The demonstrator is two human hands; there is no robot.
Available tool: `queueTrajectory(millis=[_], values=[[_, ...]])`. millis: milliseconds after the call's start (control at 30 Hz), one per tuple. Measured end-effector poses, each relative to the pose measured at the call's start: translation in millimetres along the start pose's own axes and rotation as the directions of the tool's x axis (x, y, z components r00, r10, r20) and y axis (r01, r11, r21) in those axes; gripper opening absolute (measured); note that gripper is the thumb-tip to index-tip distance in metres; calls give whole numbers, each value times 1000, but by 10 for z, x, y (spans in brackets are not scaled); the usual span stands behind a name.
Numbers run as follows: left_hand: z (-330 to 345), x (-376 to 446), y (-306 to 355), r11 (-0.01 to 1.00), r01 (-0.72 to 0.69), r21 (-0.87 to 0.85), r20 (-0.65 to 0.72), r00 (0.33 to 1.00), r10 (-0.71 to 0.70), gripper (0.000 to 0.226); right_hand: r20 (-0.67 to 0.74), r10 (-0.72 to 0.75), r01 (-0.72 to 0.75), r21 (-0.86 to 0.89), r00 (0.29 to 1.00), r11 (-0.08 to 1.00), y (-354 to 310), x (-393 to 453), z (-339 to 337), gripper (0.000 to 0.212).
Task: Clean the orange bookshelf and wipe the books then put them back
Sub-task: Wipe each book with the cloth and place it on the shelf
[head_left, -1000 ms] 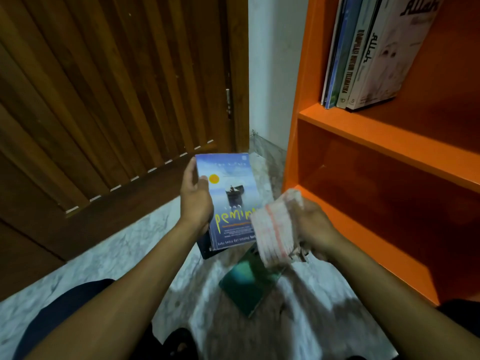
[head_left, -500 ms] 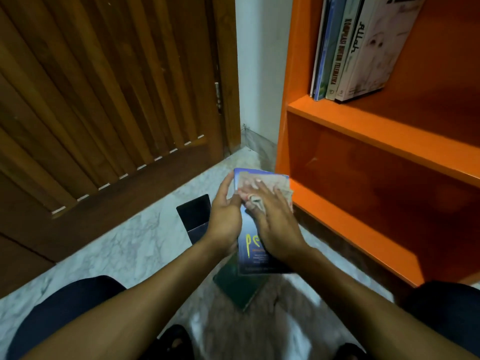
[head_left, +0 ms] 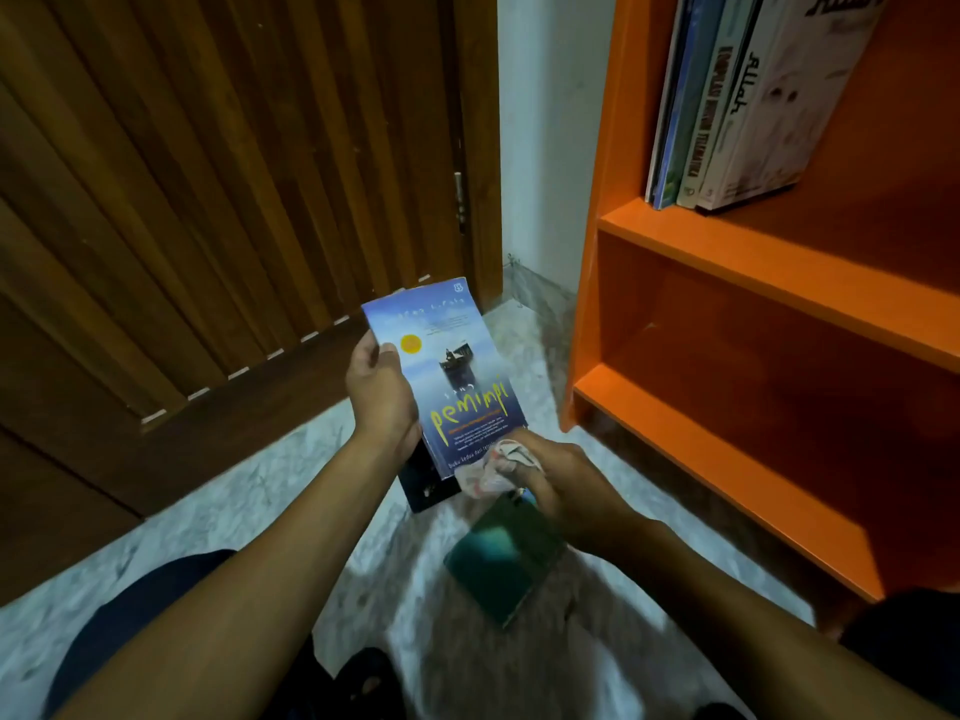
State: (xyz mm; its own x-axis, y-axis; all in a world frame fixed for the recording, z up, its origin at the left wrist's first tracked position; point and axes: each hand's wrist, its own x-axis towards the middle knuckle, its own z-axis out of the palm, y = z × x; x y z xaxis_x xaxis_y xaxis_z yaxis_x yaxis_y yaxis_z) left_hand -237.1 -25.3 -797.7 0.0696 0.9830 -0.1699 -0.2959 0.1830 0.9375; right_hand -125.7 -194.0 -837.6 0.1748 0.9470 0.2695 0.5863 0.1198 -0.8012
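At the blue book's [head_left: 447, 376] lower edge, the cloth [head_left: 493, 467] now sits.

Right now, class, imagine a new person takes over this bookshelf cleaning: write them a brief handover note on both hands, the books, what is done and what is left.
Left hand grips the blue "Pemimpi" paperback by its left edge, cover up.
Right hand holds the crumpled white cloth at the book's lower corner.
A dark green book and a black book lie on the marble floor.
Several books stand on the orange bookshelf; its lower compartment looks empty.
Left: finish wiping this book, wipe the floor books, shelve all.
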Motion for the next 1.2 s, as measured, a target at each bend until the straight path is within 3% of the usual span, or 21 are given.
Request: queueTrajectory(millis=[100,200,300,333,433,567,633,700,800,933,1000,1200], values=[[19,-34,113,989,-134,54,78,988,130,28,-142,81,-80,11,987,997,91,20,-97,12],[51,-148,226,950,-289,118,255,933,252,29,-293,222,-202,97,930,975,181,52,-165,9],[75,-323,270,893,-423,154,474,825,309,29,-206,365,-302,282,908,911,203,116,-263,38],[91,-381,269,883,-446,148,528,791,310,28,-179,365,-294,330,914,897,186,133,-289,40],[162,-510,333,838,-523,159,637,703,318,34,-203,346,-217,474,916,853,82,177,-408,21],[206,-471,481,693,-653,306,740,621,259,43,-326,341,-164,465,882,870,-22,272,-731,24],[253,-414,512,626,-689,366,742,622,252,41,-355,319,-131,464,879,876,-126,340,-964,22],[358,-383,550,648,-657,384,727,648,226,29,-376,309,-123,444,874,887,-239,419,-1211,20],[700,-373,651,681,-660,319,742,621,253,20,-428,276,-120,356,861,927,-380,537,-1609,20],[1401,-319,666,698,-663,270,721,620,309,13,-700,253,-89,262,668,961,-522,683,-2150,25],[1789,-355,622,730,-632,261,709,638,300,11,-761,276,-86,280,587,956,-564,672,-2390,35],[2836,-589,316,665,-682,303,693,637,338,25,-831,269,-146,226,486,963,-408,504,-2956,22]])
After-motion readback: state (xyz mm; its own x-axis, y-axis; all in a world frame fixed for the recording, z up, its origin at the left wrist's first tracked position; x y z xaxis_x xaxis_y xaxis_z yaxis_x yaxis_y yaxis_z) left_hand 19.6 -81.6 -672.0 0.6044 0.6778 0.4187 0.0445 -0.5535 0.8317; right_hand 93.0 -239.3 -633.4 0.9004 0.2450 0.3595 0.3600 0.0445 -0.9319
